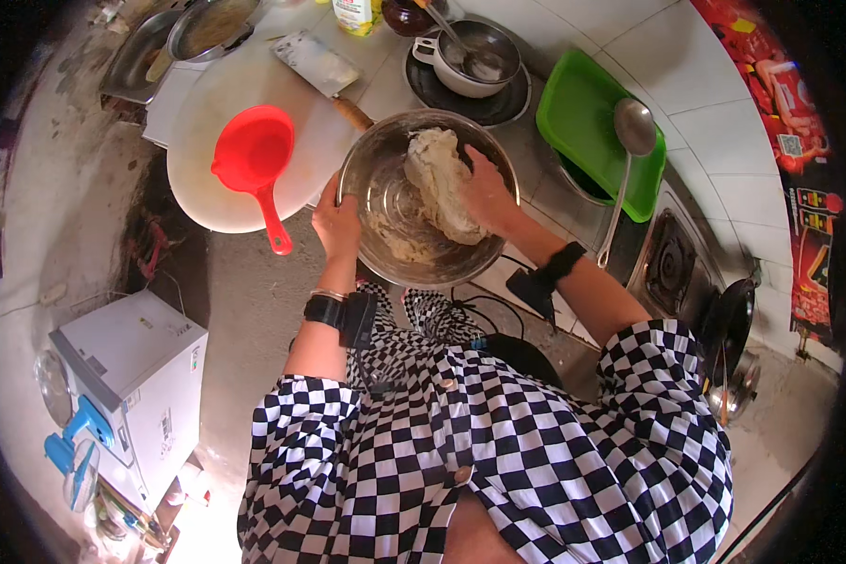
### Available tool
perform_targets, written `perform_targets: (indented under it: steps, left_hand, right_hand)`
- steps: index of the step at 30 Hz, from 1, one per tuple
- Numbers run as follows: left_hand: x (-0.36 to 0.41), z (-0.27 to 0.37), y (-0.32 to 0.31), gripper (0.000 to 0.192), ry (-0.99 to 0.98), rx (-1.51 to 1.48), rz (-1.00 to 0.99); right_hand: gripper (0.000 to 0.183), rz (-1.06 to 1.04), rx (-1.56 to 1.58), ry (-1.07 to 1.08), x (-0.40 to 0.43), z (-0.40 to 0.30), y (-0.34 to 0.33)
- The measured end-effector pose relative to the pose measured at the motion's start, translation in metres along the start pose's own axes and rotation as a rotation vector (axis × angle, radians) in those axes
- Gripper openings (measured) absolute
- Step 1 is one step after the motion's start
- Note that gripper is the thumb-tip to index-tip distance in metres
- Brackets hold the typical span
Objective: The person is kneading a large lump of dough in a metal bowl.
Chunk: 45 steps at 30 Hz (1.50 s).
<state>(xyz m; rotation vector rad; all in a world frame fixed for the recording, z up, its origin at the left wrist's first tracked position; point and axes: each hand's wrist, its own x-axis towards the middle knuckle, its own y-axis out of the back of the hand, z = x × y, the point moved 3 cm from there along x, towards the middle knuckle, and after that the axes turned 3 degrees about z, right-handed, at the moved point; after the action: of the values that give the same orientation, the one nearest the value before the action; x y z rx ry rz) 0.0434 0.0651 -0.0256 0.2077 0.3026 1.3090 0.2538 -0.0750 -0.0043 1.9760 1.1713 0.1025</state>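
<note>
In front of me is a stainless-steel mixing bowl (373,169). My left hand (338,224) grips its left rim, with the thumb over the edge. A long, rough lump of pale dough (433,173) leans along the bowl's right side. My right hand (490,194) is inside the bowl and holds the dough from its right side; some of its fingertips are hidden. Dough scraps (405,248) stick to the bowl's bottom and near wall.
A red plastic ladle (257,151) lies on a round white board (197,190) at left, near a cleaver (317,63). Behind the bowl stands a white-handled pot (458,79) with a spoon. At right are a green tray (581,113), a metal ladle (634,127) and a gas stove (669,264).
</note>
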Motion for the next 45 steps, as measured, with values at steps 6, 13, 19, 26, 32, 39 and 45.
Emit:
perform_targets:
  steps: [6, 13, 19, 26, 32, 39, 45]
  left_hand:
    - [-0.001, 0.002, 0.0, 0.039, -0.041, 0.029, -0.027]
    - [-0.001, 0.013, -0.001, 0.035, -0.031, -0.002, -0.053]
    - [0.002, 0.008, -0.006, 0.039, -0.003, 0.013, -0.028]
    - [0.003, 0.016, -0.006, 0.038, 0.023, 0.003, -0.026]
    - [0.008, 0.004, -0.007, 0.03, -0.008, -0.019, -0.017]
    - [0.009, 0.002, -0.008, 0.03, -0.09, 0.065, 0.021]
    - [0.01, -0.009, -0.007, 0.032, -0.086, -0.004, 0.011]
  right_hand:
    - [0.097, 0.105, -0.407, 0.071, 0.004, -0.061, -0.031]
    - [0.088, -0.01, -0.199, -0.085, 0.041, -0.033, -0.031]
    - [0.067, 0.014, 0.106, 0.24, 0.054, -0.03, -0.051]
    - [0.06, -0.322, 0.097, 0.395, 0.038, -0.064, -0.068]
    - [0.061, -0.541, -0.044, 0.547, 0.022, -0.074, -0.073]
    - [0.058, -0.804, -0.251, 0.721, 0.004, -0.064, -0.078]
    - [0.043, -0.968, -0.513, 0.867, -0.023, -0.07, -0.052]
